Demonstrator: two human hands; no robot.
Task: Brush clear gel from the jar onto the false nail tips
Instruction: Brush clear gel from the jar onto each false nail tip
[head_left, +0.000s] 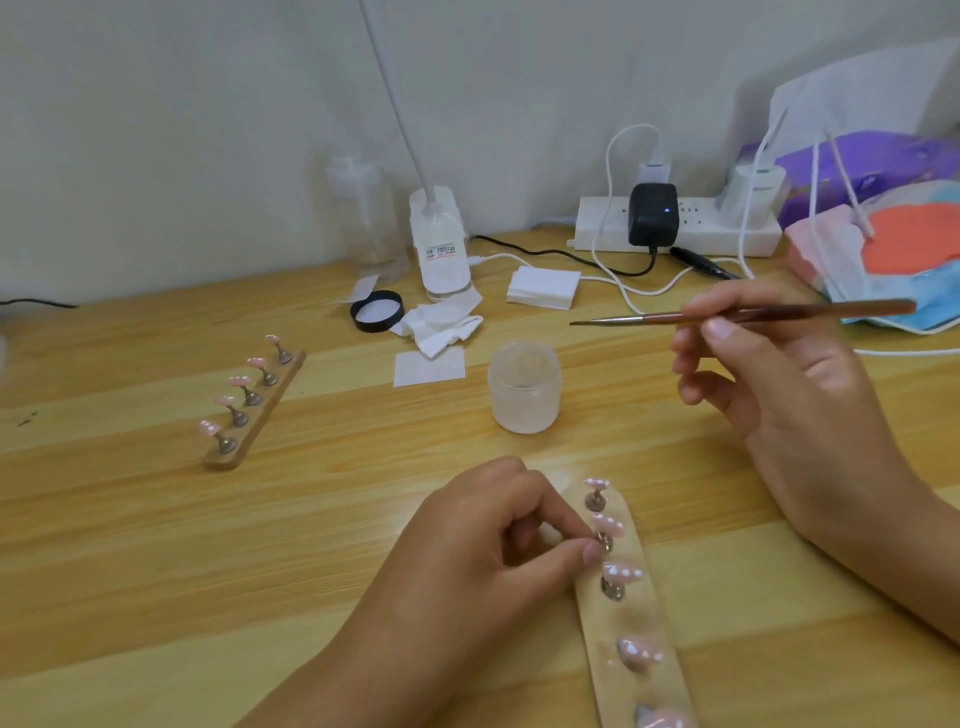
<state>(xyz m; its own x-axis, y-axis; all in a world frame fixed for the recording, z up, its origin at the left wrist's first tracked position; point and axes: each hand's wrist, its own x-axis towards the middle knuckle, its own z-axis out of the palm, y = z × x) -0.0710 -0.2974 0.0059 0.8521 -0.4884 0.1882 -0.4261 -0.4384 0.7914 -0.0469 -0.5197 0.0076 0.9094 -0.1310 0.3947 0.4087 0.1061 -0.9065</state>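
Observation:
An open frosted jar of clear gel (524, 387) stands mid-table. Near the front edge lies a wooden strip (654, 613) carrying several pink false nail tips (621, 570) on small metal stands. My left hand (478, 551) pinches the metal stand (603, 540) of the second tip from the far end. My right hand (779, 374) holds a thin brown brush (727, 315) level above the table, its tip pointing left, above and right of the jar. A second strip of pink tips (252, 402) lies to the left.
The jar's black lid (377, 310), crumpled white wipes (441, 327) and a pad stack (543, 287) lie behind the jar. A lamp base (441, 244), clear bottle (371, 218), power strip (675, 226) with cables and face masks (883, 260) line the back.

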